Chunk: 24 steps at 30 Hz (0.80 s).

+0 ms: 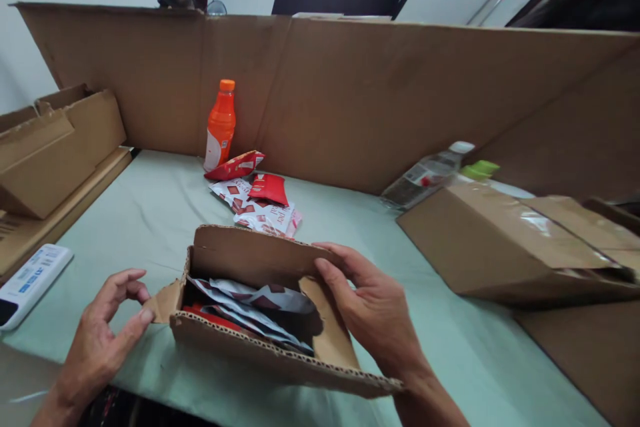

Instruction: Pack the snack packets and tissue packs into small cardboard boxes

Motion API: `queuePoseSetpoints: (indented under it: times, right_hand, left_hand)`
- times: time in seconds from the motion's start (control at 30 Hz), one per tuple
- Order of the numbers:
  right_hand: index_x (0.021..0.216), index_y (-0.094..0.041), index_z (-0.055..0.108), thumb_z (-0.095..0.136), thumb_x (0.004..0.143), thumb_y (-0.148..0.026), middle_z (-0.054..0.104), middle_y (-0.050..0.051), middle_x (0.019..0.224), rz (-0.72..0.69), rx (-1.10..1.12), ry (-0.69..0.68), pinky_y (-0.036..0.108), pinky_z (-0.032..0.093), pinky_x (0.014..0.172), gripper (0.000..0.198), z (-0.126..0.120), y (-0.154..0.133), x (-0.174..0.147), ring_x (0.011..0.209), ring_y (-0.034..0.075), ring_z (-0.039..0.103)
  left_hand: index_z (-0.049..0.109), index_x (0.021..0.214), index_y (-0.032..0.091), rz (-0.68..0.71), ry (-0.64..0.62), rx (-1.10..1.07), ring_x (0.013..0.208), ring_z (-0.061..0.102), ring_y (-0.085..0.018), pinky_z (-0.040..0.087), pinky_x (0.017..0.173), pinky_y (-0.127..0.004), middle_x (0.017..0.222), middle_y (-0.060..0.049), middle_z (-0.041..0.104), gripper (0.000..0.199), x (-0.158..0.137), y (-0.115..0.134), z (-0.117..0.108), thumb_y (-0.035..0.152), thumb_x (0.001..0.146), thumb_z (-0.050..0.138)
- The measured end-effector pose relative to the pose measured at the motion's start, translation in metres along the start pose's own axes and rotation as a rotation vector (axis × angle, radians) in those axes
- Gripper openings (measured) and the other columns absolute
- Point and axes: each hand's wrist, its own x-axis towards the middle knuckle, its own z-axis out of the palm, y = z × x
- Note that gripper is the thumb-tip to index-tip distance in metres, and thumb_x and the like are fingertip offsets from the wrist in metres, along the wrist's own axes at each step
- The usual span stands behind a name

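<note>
An open-topped cardboard box (290, 370) is tilted toward me at the near middle of the table, with several flat white-and-brown snack packets (280, 298) and something red inside it. My left hand (107, 327) is at the box's left end, its thumb and a bent finger on the small side flap (167, 301). Around the far wall near the right corner, my right hand (370, 300) grips the box, thumb on the inner side and fingers behind. Beyond the box lie red packets (269, 188) and white-and-brown packets (267, 215).
An orange bottle (221, 127) stands by the tall cardboard wall (370, 100). A clear plastic bottle (425, 177) leans at the right, behind a closed carton (520, 240). On the left are another carton (65, 147) and a white device (37, 280).
</note>
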Motion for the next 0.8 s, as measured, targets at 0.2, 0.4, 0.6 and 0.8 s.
queuePoseSetpoints:
  times: [0.2, 0.4, 0.6, 0.8]
  right_hand:
    - [0.103, -0.021, 0.075, 0.060, 0.093, -0.039, 0.080, 0.005, 0.092, 0.013, 0.051, -0.021, 0.030, 0.062, 0.066, 0.026, 0.001, 0.000, 0.000, 0.074, 0.020, 0.074]
    - [0.101, -0.022, 0.075, 0.060, 0.093, -0.037, 0.080, 0.005, 0.092, 0.003, 0.065, -0.040, 0.029, 0.061, 0.068, 0.023, -0.003, -0.002, -0.001, 0.077, 0.020, 0.075]
    - [0.105, -0.025, 0.077, 0.056, 0.098, -0.038, 0.080, 0.004, 0.099, -0.043, 0.151, -0.095, 0.029, 0.062, 0.076, 0.026, -0.013, -0.005, -0.010, 0.089, 0.021, 0.076]
    - [0.128, -0.035, 0.070, 0.037, 0.104, -0.055, 0.074, 0.004, 0.125, -0.272, 0.295, -0.254, 0.043, 0.057, 0.098, 0.045, -0.030, 0.002, -0.029, 0.119, 0.026, 0.068]
  left_hand:
    - [0.056, 0.128, 0.028, -0.077, 0.047, -0.334, 0.092, 0.071, -0.019, 0.058, 0.077, -0.026, 0.104, -0.004, 0.069, 0.036, 0.014, 0.016, 0.012, 0.042, 0.096, 0.066]
    - [0.058, 0.134, 0.032, 0.122, -0.195, -0.379, 0.122, 0.062, -0.027, 0.052, 0.102, -0.039, 0.125, -0.005, 0.070, 0.043, 0.022, 0.036, 0.018, 0.059, 0.102, 0.046]
    - [0.050, 0.140, 0.034, 0.316, -0.306, -0.082, 0.123, 0.060, -0.025, 0.052, 0.101, -0.036, 0.132, -0.004, 0.065, 0.049, 0.021, 0.047, 0.011, 0.060, 0.099, 0.052]
    - [0.053, 0.131, 0.031, 0.338, -0.103, 0.115, 0.116, 0.062, -0.019, 0.052, 0.099, -0.031, 0.123, -0.003, 0.063, 0.033, 0.021, 0.051, 0.022, 0.026, 0.098, 0.058]
